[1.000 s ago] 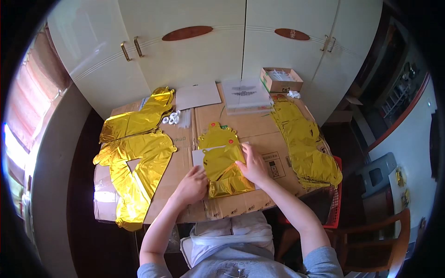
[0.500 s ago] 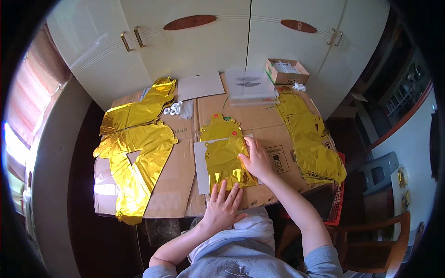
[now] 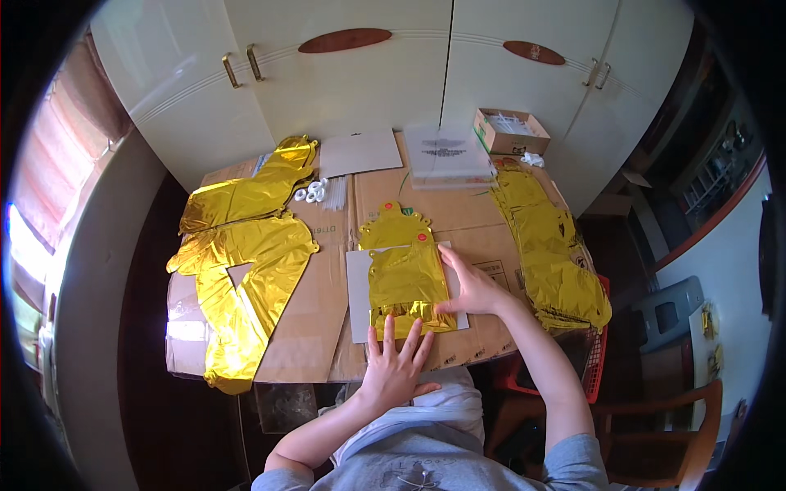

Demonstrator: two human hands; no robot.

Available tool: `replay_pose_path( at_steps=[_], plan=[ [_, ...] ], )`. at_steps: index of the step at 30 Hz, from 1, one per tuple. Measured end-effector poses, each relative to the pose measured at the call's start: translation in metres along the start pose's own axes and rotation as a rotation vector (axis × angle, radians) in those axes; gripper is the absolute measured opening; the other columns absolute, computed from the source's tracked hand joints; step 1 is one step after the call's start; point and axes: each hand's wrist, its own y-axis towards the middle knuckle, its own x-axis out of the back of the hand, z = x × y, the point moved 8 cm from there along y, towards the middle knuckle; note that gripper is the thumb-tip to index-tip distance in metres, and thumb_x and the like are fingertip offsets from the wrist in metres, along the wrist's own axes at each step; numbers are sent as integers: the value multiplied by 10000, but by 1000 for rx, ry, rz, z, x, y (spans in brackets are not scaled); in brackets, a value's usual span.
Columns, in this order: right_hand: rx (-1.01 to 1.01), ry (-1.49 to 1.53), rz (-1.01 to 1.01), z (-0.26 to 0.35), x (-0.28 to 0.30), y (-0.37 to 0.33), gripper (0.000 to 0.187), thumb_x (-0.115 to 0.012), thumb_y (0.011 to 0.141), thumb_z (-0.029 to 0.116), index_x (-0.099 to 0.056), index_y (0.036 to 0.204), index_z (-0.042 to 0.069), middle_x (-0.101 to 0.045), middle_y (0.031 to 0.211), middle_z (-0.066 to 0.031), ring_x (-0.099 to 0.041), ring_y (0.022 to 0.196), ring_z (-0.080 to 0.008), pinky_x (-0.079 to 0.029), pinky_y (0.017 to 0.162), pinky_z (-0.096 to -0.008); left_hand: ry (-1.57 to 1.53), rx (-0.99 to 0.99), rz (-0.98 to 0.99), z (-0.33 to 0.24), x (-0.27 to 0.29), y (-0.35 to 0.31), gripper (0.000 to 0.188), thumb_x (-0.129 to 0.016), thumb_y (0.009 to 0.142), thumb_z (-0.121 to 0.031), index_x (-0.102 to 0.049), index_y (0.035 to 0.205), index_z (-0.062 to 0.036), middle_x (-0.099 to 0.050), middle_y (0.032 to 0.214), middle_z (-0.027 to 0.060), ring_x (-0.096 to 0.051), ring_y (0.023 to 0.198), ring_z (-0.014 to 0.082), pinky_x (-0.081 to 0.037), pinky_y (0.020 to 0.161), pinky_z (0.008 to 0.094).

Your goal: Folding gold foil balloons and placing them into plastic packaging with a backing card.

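A gold foil balloon [image 3: 407, 282] lies flat and folded on a grey card [image 3: 358, 299] in the middle of the cardboard-covered table. Its upper part, with small tabs and red round stickers, reaches past the card's far edge. My left hand [image 3: 396, 364] is open, its spread fingertips resting on the balloon's near edge. At the right side of the foil is my right hand [image 3: 475, 286], also open. Its fingers lie along that edge, and the thumb touches the foil near the lower right corner.
More flat gold foil balloons [image 3: 266, 254] lie at the left, and a stack of them [image 3: 544, 254] at the right. Farther back are white ribbon rolls [image 3: 313, 192], clear straws [image 3: 336, 194], another grey card [image 3: 360, 154], clear plastic bags [image 3: 446, 155] and a cardboard box [image 3: 534, 141]. A red basket [image 3: 600, 352] stands lower right.
My right hand has slid off the balloon's middle toward its right edge and slightly nearer to me. My left fingers have spread a little more. The balloon's lower part now looks flatter.
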Motion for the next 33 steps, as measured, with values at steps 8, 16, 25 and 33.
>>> replay_pose_path(
  at_steps=[8,16,25,33],
  plan=[
    [-28,-275,134,16,-6,-14,1335,-901,539,470,-94,1526,76,-140,1561,-257,-258,1418,-409,-273,1167,-427,11,3,-3,-1,0,1,952,-494,751,-795,-423,1447,-149,-359,1508,147,-263,1342,555,-190,1022,747],
    [-36,-125,54,7,-3,-7,1177,-869,641,377,-147,1524,87,-297,1522,-215,-326,1394,-367,-318,1134,-430,-39,40,-21,1,1,4,943,-537,719,-793,-480,1405,-148,-399,1473,140,-275,1358,508,-184,1039,733],
    [-6,-145,-54,-8,-2,7,1152,-865,624,426,-216,1517,96,-363,1475,-190,-351,1366,-367,-313,1121,-445,-126,-37,-11,2,-5,19,1029,-528,677,-842,-452,1420,-134,-354,1487,210,-217,1409,479,-133,1071,714],
    [-44,-534,-86,-31,12,46,1158,-698,524,801,-401,1408,115,-461,1342,-127,-422,1258,-327,-309,1047,-519,-75,-28,78,0,0,21,1066,-520,679,-844,-369,1476,-151,-309,1526,195,-208,1418,473,-145,1058,728]
  ],
)
